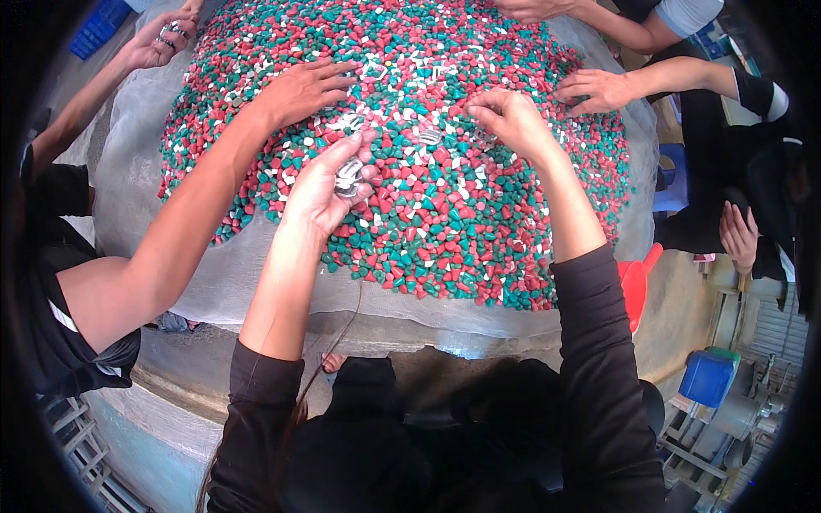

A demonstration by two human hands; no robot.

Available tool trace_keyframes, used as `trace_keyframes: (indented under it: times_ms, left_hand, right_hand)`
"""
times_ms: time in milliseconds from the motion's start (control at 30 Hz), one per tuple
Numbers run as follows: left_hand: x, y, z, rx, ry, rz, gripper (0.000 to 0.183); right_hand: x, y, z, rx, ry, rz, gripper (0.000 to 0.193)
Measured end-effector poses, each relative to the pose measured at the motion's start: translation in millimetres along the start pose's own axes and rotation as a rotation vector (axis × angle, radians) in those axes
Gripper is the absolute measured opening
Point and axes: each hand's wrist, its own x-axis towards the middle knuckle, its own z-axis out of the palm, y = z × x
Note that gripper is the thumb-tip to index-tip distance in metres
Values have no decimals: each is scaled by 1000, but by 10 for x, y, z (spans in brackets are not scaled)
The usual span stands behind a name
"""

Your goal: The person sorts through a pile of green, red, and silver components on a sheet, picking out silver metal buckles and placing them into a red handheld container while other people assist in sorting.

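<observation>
A broad heap of small red, green and white pieces like pebbles or chips (445, 231) spreads in front of me. My left hand (318, 190) is turned palm up over its near left part, fingers curled around several shiny silvery metal pieces (349, 177). Over the middle right of the heap, my right hand (516, 124) points down with thumb and fingers pinched together. A small silvery piece (484, 135) shows just beneath those fingers; whether they grip it I cannot tell. Another silvery piece (430, 137) lies on the heap between my hands.
Co-workers' hands reach in: one flat on the heap at left (308, 92), one at right (594, 91), others at the far edge. A pale mesh sheet (128, 188) lies under the heap. A red plastic scoop-like thing (634, 286) sits at the right edge, a blue container (709, 378) beyond.
</observation>
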Motion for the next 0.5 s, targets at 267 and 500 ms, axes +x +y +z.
trace_keyframes:
  times_ms: [267, 500]
  left_hand:
    - [65, 2, 183, 745, 102, 183, 24]
    - [603, -117, 577, 2014, -71, 619, 24]
  right_hand:
    - [-88, 131, -52, -18, -157, 92, 29]
    - [72, -174, 82, 539, -30, 302, 41]
